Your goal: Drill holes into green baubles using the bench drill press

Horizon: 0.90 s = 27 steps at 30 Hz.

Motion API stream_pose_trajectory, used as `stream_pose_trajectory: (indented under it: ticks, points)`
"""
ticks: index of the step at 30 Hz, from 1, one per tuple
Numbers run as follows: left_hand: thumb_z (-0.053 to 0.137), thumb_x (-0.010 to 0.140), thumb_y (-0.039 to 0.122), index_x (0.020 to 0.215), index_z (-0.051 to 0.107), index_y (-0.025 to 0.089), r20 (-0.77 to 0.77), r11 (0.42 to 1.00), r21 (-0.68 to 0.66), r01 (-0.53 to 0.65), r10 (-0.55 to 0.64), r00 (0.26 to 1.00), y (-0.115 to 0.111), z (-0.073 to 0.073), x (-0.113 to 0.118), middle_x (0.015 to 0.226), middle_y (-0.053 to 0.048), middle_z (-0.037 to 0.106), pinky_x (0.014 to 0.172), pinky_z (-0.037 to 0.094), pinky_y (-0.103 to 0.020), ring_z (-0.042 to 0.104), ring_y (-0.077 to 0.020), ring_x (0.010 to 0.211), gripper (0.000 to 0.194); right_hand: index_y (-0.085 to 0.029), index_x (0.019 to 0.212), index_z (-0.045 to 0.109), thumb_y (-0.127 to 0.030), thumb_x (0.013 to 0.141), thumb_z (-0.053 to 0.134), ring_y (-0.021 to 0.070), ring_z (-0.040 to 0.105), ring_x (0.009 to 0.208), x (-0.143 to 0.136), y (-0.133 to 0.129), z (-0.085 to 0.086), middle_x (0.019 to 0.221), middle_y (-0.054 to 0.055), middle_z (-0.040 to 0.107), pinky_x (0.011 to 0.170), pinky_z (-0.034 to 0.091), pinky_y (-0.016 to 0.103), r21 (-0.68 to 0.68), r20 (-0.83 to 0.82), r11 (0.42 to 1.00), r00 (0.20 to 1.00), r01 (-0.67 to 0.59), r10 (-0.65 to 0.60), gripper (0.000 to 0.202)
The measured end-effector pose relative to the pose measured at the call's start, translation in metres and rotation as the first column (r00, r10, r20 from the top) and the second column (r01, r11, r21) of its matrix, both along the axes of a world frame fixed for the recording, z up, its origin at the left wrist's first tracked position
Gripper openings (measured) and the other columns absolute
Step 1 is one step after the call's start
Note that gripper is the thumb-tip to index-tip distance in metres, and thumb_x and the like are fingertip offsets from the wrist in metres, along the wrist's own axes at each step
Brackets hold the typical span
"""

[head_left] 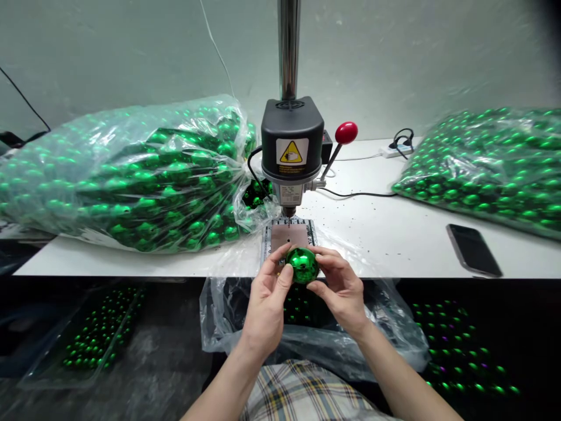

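Note:
A shiny green ball [302, 265] is held between my two hands, just in front of a small drill press [292, 140]. Fingers and thumb of my left hand [272, 286] grip its left side. On the right side, my right hand [340, 285] pinches it with thumb and fingertips. A small dark spot shows on the ball's face. Behind the ball lies the press's base plate [289, 235], with a brown pad under the drill bit. The press has a lever with a red knob [346, 133].
Large clear bags of green balls lie on the white table [350, 219], one left [144, 175], one right [491, 169]. A phone [474, 250] rests near the right front edge. An open plastic bag [372, 327] hangs below; a bin [96, 333] of balls stands lower left.

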State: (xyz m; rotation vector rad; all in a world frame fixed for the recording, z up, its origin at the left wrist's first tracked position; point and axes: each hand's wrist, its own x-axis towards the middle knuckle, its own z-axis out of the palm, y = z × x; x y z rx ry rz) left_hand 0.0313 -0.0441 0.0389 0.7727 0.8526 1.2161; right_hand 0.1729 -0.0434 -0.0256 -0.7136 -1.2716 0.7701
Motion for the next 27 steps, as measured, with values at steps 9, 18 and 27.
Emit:
stream_pose_trajectory:
  ticks: [9, 18, 27]
  points:
    - [0.081, 0.074, 0.029, 0.107, 0.072, 0.018, 0.038, 0.995, -0.094, -0.034, 0.038, 0.999, 0.008, -0.001, 0.006, 0.103, -0.005, 0.073, 0.082, 0.053, -0.024, 0.067, -0.0152, 0.091, 0.036, -0.032, 0.122, 0.061, -0.01, 0.083, 0.071, 0.0232, 0.055, 0.128, 0.001, -0.002, -0.003, 0.131, 0.007, 0.058, 0.109, 0.046, 0.047, 0.009, 0.17, 0.999, 0.984, 0.049, -0.049, 0.045]
    - [0.071, 0.083, 0.031, 0.108, 0.073, 0.017, 0.126, 0.981, -0.192, -0.029, 0.054, 0.991, 0.009, -0.002, 0.003, 0.112, -0.009, 0.073, 0.087, 0.055, -0.031, 0.066, -0.0217, 0.105, 0.029, -0.03, 0.119, 0.063, -0.015, 0.085, 0.071, 0.0189, 0.059, 0.124, -0.002, 0.001, -0.006, 0.129, 0.006, 0.06, 0.105, 0.052, 0.035, -0.087, -0.008, 0.996, 1.0, -0.001, 0.001, 0.038]
    - [0.073, 0.082, 0.036, 0.112, 0.071, 0.018, 0.105, 0.983, -0.183, -0.008, 0.028, 0.994, 0.007, -0.005, 0.004, 0.117, -0.01, 0.072, 0.093, 0.053, -0.033, 0.064, -0.0245, 0.114, 0.035, -0.03, 0.117, 0.063, -0.017, 0.086, 0.07, 0.0198, 0.061, 0.123, 0.0, -0.001, -0.007, 0.128, 0.007, 0.062, 0.104, 0.054, 0.036, -0.085, -0.012, 0.996, 1.0, 0.002, -0.003, 0.035]
